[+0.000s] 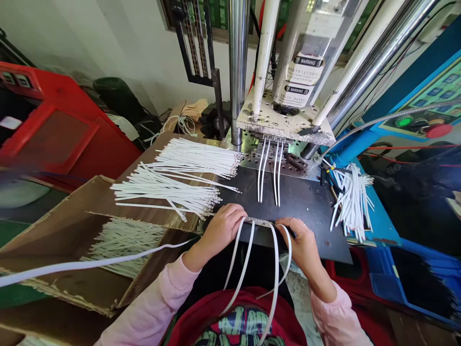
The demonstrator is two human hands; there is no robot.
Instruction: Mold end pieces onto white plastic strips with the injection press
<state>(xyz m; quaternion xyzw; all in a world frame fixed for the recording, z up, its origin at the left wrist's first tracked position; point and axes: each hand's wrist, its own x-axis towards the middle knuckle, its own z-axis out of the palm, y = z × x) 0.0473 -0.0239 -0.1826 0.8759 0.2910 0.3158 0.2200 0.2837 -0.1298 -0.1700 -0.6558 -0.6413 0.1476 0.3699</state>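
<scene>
Reaching in from the bottom with both forearms, angled inward to meet over the near edge of the black plate (306,206), with pink sleeves (157,293) back from the wrists. Pinching a slim metal bar (258,221) at its left end with the left hand (227,225), fingers bent; gripping near its right end with the right hand (297,238), fingers curled, exact contact partly hidden. Holding it roughly level, with four white strips (246,264) curving down toward the lap. Facing a press (284,120), with four more strips (277,175) running from under it onto the black plate. Flanked on the left by two strip heaps (200,156) and, lower, by a cardboard box (43,242) with more strips inside; on the right by a strip bundle (351,202) beside a blue bin (385,283). Backed by a pale wall (118,38), with a red machine (68,125) far left and a lit green button (404,121) upper right.
</scene>
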